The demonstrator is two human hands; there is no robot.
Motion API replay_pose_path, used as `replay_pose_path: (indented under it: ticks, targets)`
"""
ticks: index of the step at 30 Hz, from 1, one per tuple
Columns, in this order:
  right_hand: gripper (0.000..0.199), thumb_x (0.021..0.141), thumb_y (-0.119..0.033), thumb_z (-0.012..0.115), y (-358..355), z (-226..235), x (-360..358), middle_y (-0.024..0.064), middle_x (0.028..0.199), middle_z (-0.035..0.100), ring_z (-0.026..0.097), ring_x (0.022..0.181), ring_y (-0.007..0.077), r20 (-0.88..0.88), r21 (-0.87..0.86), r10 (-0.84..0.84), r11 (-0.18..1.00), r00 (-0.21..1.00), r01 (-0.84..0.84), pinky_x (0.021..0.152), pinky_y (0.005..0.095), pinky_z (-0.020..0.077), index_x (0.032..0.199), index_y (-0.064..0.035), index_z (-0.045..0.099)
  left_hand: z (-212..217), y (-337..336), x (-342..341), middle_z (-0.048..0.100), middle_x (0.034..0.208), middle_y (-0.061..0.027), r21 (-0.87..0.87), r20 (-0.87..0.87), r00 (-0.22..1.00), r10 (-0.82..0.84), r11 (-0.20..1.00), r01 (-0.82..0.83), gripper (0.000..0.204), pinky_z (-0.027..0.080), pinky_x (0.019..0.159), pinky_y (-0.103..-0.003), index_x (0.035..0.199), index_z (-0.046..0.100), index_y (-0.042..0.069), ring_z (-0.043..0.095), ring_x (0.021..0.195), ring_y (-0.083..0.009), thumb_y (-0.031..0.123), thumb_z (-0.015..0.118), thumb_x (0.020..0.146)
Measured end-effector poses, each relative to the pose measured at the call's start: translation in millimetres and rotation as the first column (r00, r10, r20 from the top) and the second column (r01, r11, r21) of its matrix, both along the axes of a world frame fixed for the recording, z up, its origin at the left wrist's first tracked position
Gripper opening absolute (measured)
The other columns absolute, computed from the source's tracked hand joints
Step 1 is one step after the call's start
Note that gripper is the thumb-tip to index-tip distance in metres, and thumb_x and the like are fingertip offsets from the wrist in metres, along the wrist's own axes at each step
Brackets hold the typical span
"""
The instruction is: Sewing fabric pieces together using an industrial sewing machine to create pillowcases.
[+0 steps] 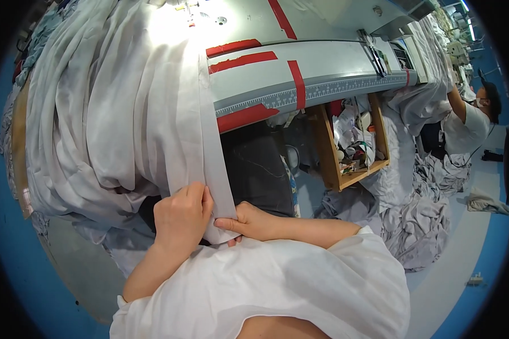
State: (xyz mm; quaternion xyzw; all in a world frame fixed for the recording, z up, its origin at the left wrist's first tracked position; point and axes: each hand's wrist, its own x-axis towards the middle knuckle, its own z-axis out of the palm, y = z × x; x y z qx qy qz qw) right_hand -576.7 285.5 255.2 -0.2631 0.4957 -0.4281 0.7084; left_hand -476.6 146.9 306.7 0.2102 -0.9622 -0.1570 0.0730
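Note:
A large heap of white fabric hangs from the left half of a grey sewing table down toward my lap. Its folded hem strip runs from the table edge to my hands. My left hand pinches the hem's lower end from the left, fingers curled over the cloth. My right hand grips the same hem end from the right, thumb and fingers pressed on the fold. Both hands touch at the strip's tip.
Red tape strips and a ruler scale mark the table front. An open wooden drawer holds scraps. White cloth piles lie on the floor at right. Another person in white works at far right.

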Motion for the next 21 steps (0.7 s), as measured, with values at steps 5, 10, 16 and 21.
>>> replay_pose_path:
  ticks: [5,10,16,21]
  targets:
    - [0.040,0.097,-0.030,0.048,0,12,-9,0.0103,0.063,0.061,0.064,0.057,0.0146,-0.150,-0.040,0.006,0.999,0.989,-0.012,0.052,0.0294,0.0509,0.084,0.0061,0.058,17,2,-8,0.054,0.055,-0.0070,0.077,-0.088,0.987,-0.138,0.986,0.145,0.017,0.042,0.043,-0.034,0.068,0.052,0.007,0.056,0.046,-0.0242,0.011,0.066,0.076]
    - [0.026,0.092,-0.016,0.052,4,-2,-9,0.0097,0.060,0.063,0.066,0.059,0.0200,-0.345,-0.032,0.081,0.995,0.935,-0.098,0.055,0.0326,0.0512,0.075,0.0040,0.056,-5,14,-22,0.058,0.056,-0.0094,0.065,0.148,0.978,-0.146,0.988,0.137,0.017,0.046,0.046,-0.034,0.067,0.056,0.007,0.060,0.050,-0.0256,0.015,0.065,0.078]
    - [0.016,0.075,-0.016,0.066,-3,27,-59,0.0111,0.079,0.067,0.066,0.070,0.0281,-0.879,-0.272,0.005,0.816,0.477,-0.510,0.063,0.0366,0.0534,0.077,-0.0012,0.061,0,2,-23,0.059,0.055,-0.0100,0.200,0.111,0.961,-0.253,0.953,0.227,0.019,0.047,0.047,-0.035,0.063,0.057,0.008,0.060,0.050,-0.0265,0.019,0.066,0.076]
    - [0.025,0.077,-0.012,0.066,-49,11,-101,0.0111,0.105,0.067,0.064,0.100,0.0251,-0.786,-0.584,-0.532,0.467,0.316,-0.664,0.086,0.0422,0.0521,0.100,-0.0038,0.066,25,-20,-33,0.061,0.059,-0.0095,0.367,-0.035,0.941,-0.335,0.872,0.324,0.014,0.049,0.051,-0.038,0.068,0.060,0.008,0.062,0.054,-0.0277,0.018,0.066,0.075]
